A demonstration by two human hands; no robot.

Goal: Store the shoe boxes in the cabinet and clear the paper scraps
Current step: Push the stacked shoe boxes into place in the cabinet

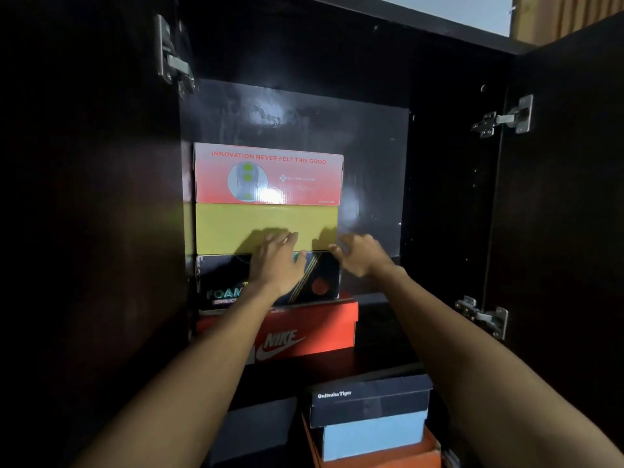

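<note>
A stack of shoe boxes stands at the left of the dark cabinet's upper shelf. From the top: a pink-red box (270,173) with printed text, a yellow box (236,228), a black box (219,282) with "FOAM" lettering, and a red Nike box (314,332) at the bottom. My left hand (277,261) lies flat, fingers spread, on the front of the black box, reaching the yellow one. My right hand (361,253) hovers with curled, parted fingers at the stack's right edge, holding nothing. No paper scraps are in sight.
The cabinet (304,106) is open, its doors swung out left and right with metal hinges (506,118). On the lower shelf a navy Onitsuka Tiger box (368,400) with a light blue base sits on an orange box (405,457).
</note>
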